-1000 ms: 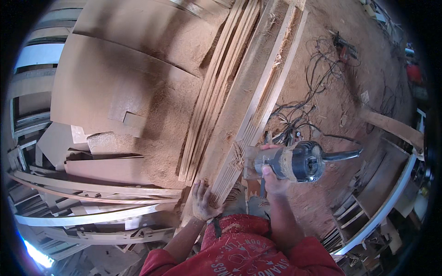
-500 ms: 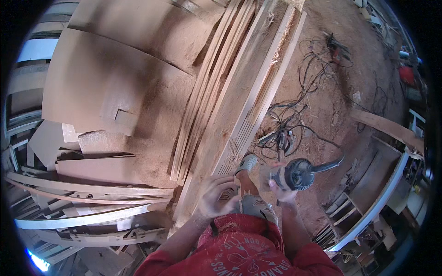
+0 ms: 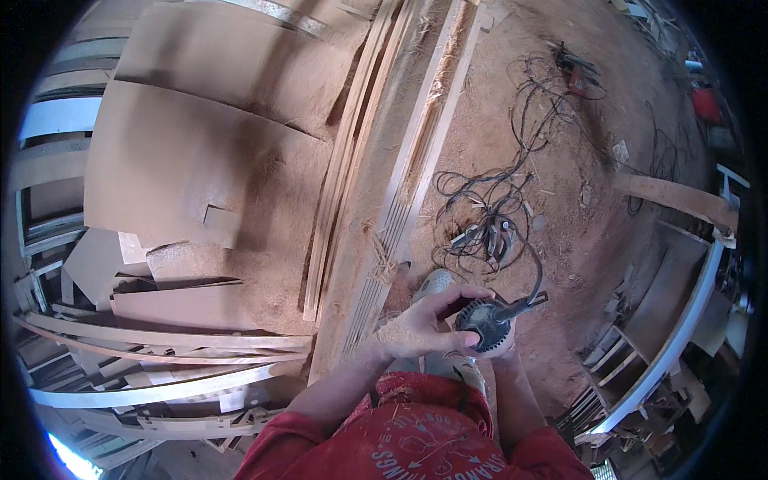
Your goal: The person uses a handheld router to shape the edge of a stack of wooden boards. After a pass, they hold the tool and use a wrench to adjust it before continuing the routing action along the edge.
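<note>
My left hand (image 3: pixel 420 328) curls round the top end of a black, round-bodied power tool (image 3: pixel 482 326), with its thumb and fingers on the ribbed motor cap; a cord leaves it toward the upper right. My right hand (image 3: pixel 504 348) holds the tool's body from below, mostly hidden behind it. Just left of my hands runs a long pale board (image 3: pixel 376 296) with parallel grooves and curled shavings, on a wider plank (image 3: pixel 360 232).
Large brown sheets (image 3: pixel 200 144) and stacked strips (image 3: pixel 336 232) lie left; curved timbers (image 3: pixel 160 336) lie lower left. On the dusty right-hand floor are tangled cables (image 3: pixel 488 224), another tool (image 3: pixel 576 80), a plank (image 3: pixel 672 196) and a wooden frame (image 3: pixel 680 312).
My left hand has left the grooved board and moved right onto the tool's top. The tool, held sideways earlier, has turned end-up and dropped lower, closer to my body.
</note>
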`<state>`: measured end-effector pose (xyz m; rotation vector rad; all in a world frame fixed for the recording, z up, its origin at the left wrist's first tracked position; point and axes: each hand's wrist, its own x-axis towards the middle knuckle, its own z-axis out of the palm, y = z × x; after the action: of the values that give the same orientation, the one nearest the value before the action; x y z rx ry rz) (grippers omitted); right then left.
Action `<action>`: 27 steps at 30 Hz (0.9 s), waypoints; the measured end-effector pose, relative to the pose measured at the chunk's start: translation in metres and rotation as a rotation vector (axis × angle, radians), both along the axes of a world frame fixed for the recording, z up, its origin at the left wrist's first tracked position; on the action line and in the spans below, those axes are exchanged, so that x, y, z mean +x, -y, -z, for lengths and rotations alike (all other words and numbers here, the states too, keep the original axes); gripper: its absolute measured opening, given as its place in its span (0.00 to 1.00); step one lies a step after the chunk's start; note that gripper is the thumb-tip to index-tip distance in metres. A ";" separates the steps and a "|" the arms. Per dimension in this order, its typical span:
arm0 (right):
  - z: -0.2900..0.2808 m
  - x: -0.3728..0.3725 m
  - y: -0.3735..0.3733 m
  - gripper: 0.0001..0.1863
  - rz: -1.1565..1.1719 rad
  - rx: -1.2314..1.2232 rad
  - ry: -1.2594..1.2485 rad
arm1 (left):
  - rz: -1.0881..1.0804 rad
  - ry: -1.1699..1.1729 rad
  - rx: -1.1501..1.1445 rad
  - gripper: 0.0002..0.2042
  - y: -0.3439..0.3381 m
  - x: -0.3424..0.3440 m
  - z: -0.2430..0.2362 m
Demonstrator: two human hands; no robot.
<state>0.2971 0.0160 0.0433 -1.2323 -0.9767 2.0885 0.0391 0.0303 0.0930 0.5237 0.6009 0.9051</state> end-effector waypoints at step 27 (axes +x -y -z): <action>-0.042 0.188 0.003 0.27 1.041 0.258 -0.119 | -0.031 -1.232 0.246 0.15 0.041 0.035 -0.052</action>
<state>0.4847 0.0128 0.0849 -1.1071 -0.3678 1.1522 0.0741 -0.0110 0.1445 1.3123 1.6124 0.6060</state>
